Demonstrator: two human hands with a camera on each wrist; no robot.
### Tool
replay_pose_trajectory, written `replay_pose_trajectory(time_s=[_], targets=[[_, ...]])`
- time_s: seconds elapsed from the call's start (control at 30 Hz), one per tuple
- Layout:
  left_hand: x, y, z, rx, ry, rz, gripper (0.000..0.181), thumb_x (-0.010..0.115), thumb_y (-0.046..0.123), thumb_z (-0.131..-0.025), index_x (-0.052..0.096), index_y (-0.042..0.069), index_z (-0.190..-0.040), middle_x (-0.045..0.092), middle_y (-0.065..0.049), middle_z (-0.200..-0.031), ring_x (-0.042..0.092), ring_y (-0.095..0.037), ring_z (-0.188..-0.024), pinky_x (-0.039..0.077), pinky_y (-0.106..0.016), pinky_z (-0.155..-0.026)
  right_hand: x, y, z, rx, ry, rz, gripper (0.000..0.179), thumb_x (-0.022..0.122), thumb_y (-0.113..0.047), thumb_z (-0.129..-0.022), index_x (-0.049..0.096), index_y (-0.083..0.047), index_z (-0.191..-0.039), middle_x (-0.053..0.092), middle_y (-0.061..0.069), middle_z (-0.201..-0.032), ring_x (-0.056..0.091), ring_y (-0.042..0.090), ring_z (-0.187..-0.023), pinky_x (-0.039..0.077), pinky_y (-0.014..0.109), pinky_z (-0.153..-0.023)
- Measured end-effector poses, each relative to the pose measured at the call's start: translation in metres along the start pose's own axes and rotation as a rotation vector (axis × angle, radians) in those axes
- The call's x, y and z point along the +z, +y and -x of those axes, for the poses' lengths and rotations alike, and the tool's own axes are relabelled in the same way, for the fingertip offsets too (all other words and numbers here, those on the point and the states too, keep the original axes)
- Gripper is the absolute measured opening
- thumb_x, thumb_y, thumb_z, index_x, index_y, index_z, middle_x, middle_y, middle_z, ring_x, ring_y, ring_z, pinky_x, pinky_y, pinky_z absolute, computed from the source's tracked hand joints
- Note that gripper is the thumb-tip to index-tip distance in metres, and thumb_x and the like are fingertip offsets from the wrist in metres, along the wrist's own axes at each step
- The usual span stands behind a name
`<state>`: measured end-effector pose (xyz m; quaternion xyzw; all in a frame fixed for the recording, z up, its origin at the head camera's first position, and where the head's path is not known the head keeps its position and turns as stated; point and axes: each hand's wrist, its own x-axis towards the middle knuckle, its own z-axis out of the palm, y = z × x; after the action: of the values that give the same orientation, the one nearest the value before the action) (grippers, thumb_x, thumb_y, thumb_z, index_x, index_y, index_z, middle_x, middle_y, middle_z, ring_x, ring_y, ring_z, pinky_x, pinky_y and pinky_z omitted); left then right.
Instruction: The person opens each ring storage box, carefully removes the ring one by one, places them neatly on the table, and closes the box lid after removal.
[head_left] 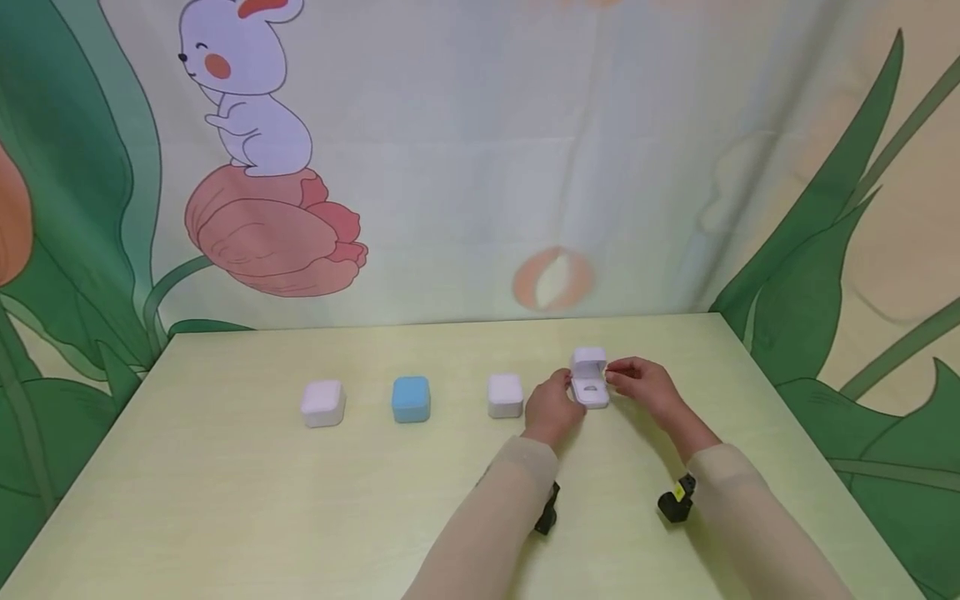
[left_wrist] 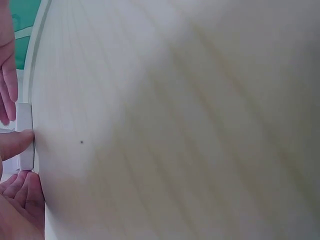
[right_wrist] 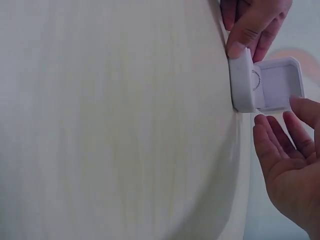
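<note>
A white ring box point(head_left: 589, 358) stands on the table with its lid raised. A ring point(right_wrist: 257, 80) sits upright in its insert. My left hand point(head_left: 553, 408) grips the lower part of the box, thumb at the front and fingers round the side, as the left wrist view also shows. At the other side is my right hand point(head_left: 647, 388). In the right wrist view its thumb point(right_wrist: 306, 109) is at the edge of the raised lid point(right_wrist: 280, 82), while its loosely bent fingers stay apart from the box.
Left of my hands, a closed white box point(head_left: 506, 396), a closed blue box point(head_left: 411, 399) and another closed white box point(head_left: 323, 403) stand spaced in a row on the pale table point(head_left: 300, 517). A printed curtain point(head_left: 450, 167) hangs behind the table's far edge.
</note>
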<state>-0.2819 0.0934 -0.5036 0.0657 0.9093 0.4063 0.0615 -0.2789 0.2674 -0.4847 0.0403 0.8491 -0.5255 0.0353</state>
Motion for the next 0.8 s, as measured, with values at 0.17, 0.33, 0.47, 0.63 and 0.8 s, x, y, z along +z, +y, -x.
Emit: replay_pose_trajectory(time_s=[0.17, 0.33, 0.47, 0.63, 0.8], targets=[[-0.001, -0.002, -0.001, 0.012, 0.006, -0.004, 0.060, 0.076, 0.014, -0.085, 0.057, 0.009, -0.142, 0.069, -0.006, -0.138, 0.066, -0.028, -0.127, 0.052, -0.040, -0.109, 0.001, 0.005, 0.000, -0.106, -0.005, 0.132, 0.037, 0.066, -0.012, -0.099, 0.063, 0.009, -0.130, 0.064, 0.030, -0.136, 0.064, 0.042, -0.125, 0.057, 0.022, -0.091], [-0.001, -0.003, -0.001, 0.014, 0.003, -0.012, 0.061, 0.075, 0.015, -0.085, 0.057, 0.008, -0.142, 0.070, -0.006, -0.138, 0.066, -0.028, -0.127, 0.052, -0.040, -0.108, 0.005, 0.003, 0.003, -0.114, 0.009, 0.215, 0.034, 0.067, -0.011, -0.098, 0.067, 0.008, -0.126, 0.067, 0.029, -0.131, 0.065, 0.044, -0.122, 0.059, 0.044, -0.098], [-0.001, -0.003, -0.001, 0.012, -0.002, -0.007, 0.060, 0.075, 0.014, -0.084, 0.058, 0.009, -0.141, 0.070, -0.006, -0.137, 0.066, -0.028, -0.127, 0.052, -0.040, -0.108, 0.008, 0.003, 0.003, -0.120, 0.001, 0.227, 0.031, 0.067, -0.009, -0.097, 0.068, 0.009, -0.123, 0.069, 0.030, -0.125, 0.066, 0.045, -0.117, 0.060, 0.046, -0.096], [0.000, -0.003, -0.002, 0.015, -0.005, 0.000, 0.060, 0.075, 0.014, -0.085, 0.058, 0.008, -0.142, 0.069, -0.007, -0.138, 0.065, -0.028, -0.128, 0.052, -0.040, -0.109, 0.010, 0.006, 0.002, -0.190, 0.005, 0.278, 0.027, 0.066, -0.004, -0.096, 0.070, 0.010, -0.118, 0.070, 0.031, -0.121, 0.069, 0.046, -0.113, 0.060, 0.049, -0.095], [0.001, -0.003, -0.004, 0.018, 0.001, -0.011, 0.060, 0.074, 0.014, -0.085, 0.058, 0.009, -0.142, 0.069, -0.005, -0.138, 0.066, -0.027, -0.128, 0.052, -0.039, -0.108, 0.010, 0.005, 0.000, -0.256, 0.014, 0.354, 0.019, 0.067, 0.000, -0.094, 0.073, 0.010, -0.109, 0.072, 0.030, -0.116, 0.070, 0.045, -0.107, 0.060, 0.051, -0.092]])
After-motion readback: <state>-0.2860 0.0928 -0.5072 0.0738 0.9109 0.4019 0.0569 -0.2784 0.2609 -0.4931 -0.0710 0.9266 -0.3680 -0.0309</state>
